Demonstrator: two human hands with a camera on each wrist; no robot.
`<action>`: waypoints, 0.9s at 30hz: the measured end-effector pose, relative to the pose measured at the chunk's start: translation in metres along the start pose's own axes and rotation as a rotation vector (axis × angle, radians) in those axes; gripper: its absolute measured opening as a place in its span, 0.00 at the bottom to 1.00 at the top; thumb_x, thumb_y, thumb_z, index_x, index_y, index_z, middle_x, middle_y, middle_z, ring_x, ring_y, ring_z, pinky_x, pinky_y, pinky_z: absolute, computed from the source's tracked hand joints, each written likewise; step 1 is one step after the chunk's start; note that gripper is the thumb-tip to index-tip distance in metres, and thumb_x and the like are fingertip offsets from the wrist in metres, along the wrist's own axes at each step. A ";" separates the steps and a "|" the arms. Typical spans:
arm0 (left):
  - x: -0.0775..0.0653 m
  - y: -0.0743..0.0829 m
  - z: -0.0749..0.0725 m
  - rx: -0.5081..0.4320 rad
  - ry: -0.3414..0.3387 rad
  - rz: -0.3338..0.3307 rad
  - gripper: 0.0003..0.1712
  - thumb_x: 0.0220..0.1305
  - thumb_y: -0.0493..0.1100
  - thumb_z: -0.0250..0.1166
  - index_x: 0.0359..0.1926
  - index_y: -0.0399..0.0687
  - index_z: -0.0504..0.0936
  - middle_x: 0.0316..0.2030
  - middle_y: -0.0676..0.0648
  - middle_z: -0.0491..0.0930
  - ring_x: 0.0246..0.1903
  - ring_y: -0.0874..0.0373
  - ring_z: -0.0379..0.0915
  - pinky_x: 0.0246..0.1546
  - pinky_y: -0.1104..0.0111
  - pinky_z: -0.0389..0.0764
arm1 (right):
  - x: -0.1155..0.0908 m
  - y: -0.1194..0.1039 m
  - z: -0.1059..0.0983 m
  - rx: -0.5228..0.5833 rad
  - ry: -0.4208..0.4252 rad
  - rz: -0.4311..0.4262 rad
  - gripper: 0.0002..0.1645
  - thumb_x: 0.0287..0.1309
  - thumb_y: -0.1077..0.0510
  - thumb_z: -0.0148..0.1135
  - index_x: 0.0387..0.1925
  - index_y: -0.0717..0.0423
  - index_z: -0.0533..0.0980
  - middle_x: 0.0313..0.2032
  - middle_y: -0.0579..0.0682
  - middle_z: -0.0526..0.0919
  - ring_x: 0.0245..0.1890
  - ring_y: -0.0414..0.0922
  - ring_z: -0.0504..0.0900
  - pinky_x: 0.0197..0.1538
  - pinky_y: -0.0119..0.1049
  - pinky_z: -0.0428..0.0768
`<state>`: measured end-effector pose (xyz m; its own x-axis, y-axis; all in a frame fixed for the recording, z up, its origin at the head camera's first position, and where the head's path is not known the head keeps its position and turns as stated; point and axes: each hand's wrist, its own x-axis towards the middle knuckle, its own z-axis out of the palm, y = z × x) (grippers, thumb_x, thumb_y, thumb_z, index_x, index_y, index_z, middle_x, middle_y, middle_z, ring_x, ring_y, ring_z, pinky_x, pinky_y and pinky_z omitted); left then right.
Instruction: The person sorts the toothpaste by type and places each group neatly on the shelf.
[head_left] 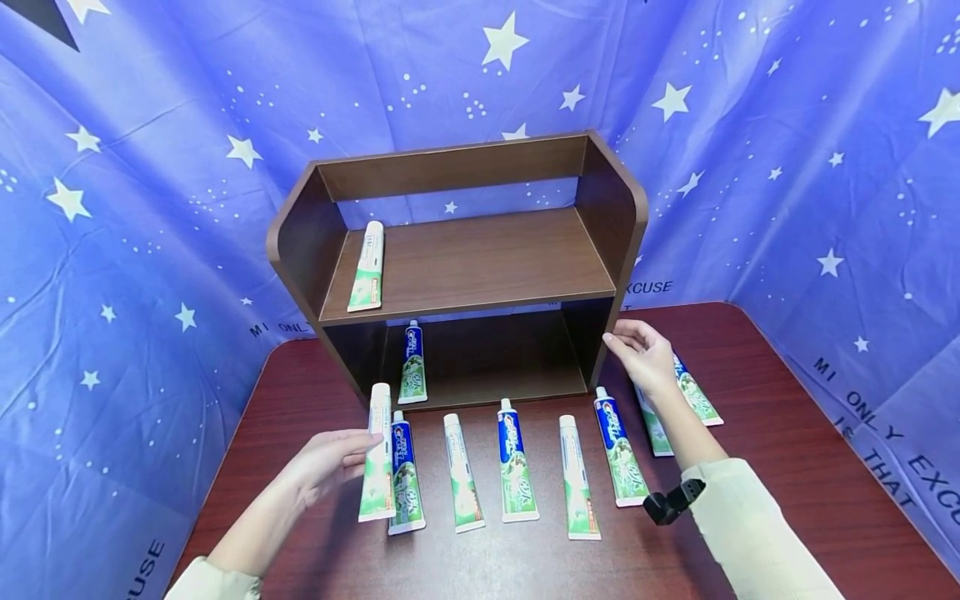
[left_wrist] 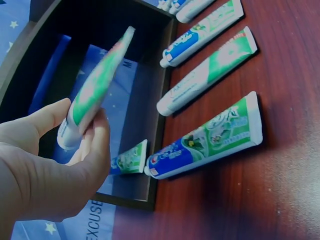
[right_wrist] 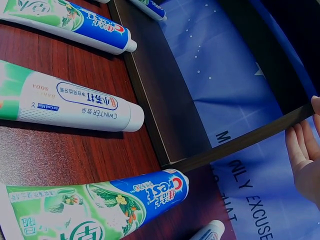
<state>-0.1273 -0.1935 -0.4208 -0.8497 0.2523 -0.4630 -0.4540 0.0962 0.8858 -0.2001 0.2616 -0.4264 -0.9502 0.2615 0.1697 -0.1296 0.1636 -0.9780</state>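
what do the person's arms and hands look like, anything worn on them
The left hand and right hand are bare, without gloves. Both arms wear pale, cream-coloured long sleeves. A small, black, blocky device sits at the right cuff.

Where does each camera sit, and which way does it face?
Head: worn on the head, facing forward-down at the shelf; left grip, right grip, sleeves show.
Left wrist: worn there, facing the held toothpaste tube; left grip shows.
Right wrist: worn there, facing other tubes; right grip shows, partly cut off.
Shared: head and left wrist show that held toothpaste tube.
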 end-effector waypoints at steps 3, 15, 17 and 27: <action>-0.002 0.005 0.001 0.008 -0.007 0.011 0.22 0.64 0.42 0.62 0.54 0.30 0.74 0.33 0.58 0.85 0.38 0.68 0.81 0.44 0.73 0.83 | 0.000 0.000 0.000 -0.005 -0.002 0.001 0.11 0.58 0.62 0.64 0.43 0.58 0.75 0.31 0.25 0.78 0.34 0.22 0.78 0.42 0.12 0.76; -0.015 0.031 0.013 0.061 -0.023 0.055 0.17 0.64 0.42 0.62 0.49 0.35 0.76 0.32 0.59 0.84 0.36 0.68 0.80 0.43 0.74 0.83 | -0.002 -0.003 -0.001 -0.029 -0.013 0.009 0.15 0.59 0.60 0.64 0.46 0.62 0.74 0.31 0.24 0.78 0.35 0.21 0.78 0.43 0.12 0.76; -0.018 0.035 0.017 0.076 -0.014 0.061 0.17 0.63 0.42 0.63 0.48 0.35 0.76 0.32 0.58 0.83 0.35 0.68 0.79 0.43 0.73 0.83 | -0.002 -0.002 -0.001 -0.020 -0.008 0.009 0.13 0.58 0.61 0.64 0.45 0.60 0.74 0.31 0.25 0.78 0.35 0.21 0.78 0.43 0.12 0.76; -0.028 0.056 0.033 0.057 -0.008 0.079 0.20 0.62 0.40 0.63 0.50 0.31 0.73 0.33 0.55 0.84 0.36 0.66 0.81 0.44 0.72 0.84 | -0.002 -0.001 -0.001 -0.014 0.000 0.014 0.12 0.58 0.60 0.65 0.43 0.58 0.75 0.31 0.24 0.78 0.34 0.21 0.78 0.42 0.12 0.76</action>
<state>-0.1200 -0.1636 -0.3568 -0.8800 0.2694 -0.3912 -0.3691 0.1304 0.9202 -0.1984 0.2615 -0.4255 -0.9520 0.2634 0.1562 -0.1125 0.1735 -0.9784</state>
